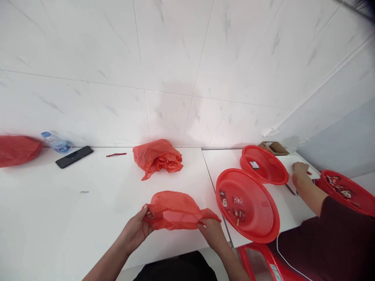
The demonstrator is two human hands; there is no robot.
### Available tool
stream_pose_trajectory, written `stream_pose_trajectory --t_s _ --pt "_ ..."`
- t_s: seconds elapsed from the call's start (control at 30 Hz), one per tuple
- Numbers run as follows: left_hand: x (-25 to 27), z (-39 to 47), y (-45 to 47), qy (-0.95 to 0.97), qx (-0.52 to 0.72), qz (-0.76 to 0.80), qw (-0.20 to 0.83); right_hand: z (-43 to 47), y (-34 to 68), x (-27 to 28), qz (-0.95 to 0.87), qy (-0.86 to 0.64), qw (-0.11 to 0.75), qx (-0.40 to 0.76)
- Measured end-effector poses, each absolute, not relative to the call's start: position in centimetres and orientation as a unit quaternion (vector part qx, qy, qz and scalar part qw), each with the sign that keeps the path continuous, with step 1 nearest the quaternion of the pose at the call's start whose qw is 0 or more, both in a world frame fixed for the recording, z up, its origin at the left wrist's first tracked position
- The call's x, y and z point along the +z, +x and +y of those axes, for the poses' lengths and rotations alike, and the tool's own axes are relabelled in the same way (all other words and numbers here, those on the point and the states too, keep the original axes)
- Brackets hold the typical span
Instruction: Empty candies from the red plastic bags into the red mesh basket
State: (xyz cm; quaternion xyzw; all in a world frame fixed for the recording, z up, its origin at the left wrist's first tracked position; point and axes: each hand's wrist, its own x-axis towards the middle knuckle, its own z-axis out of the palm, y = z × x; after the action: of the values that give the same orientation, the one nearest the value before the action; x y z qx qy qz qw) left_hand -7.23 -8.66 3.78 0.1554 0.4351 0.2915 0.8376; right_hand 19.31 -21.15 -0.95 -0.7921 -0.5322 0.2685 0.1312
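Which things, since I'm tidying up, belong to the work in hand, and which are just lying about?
Likely in use:
bag, held by left hand and right hand
bundle of similar red film
front basket, perhaps, with its packets

Seemingly just lying about:
bottle
phone
thin red strip, purpose unclear

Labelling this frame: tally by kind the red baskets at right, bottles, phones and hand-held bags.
Red baskets: 3
Bottle: 1
Phone: 1
Held red bag: 1
Total: 6
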Motion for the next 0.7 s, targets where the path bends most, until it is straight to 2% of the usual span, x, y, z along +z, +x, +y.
stream_pose_trajectory --t_s 0.13,0.33,0.47,0.57,0.7 --pt "4.2 -9.3 -4.9 0.076 0.348 0.472 0.807 -21.3 21.0 -1.3 -0.54 -0.748 0.19 0.335" --pt "6.6 -10.2 -1.6 0.126 0.344 0.532 0.764 -21.3 25.8 -0.4 -0.515 -0.654 0.312 0.458" --pt "7.9 -10.0 0.0 0.153 0.385 0.525 0.743 -21.6 32.7 0.5 -0.433 -0.685 0.385 0.441" --pt "8.3 -10.0 1.3 0.134 0.439 0.519 0.721 -22.4 38.7 0.0 -0.403 -0.756 0.351 0.377" --pt "8.5 -10.8 3.0 0.092 0.502 0.487 0.709 -24.0 43.3 -2.9 -0.393 -0.839 0.211 0.313"
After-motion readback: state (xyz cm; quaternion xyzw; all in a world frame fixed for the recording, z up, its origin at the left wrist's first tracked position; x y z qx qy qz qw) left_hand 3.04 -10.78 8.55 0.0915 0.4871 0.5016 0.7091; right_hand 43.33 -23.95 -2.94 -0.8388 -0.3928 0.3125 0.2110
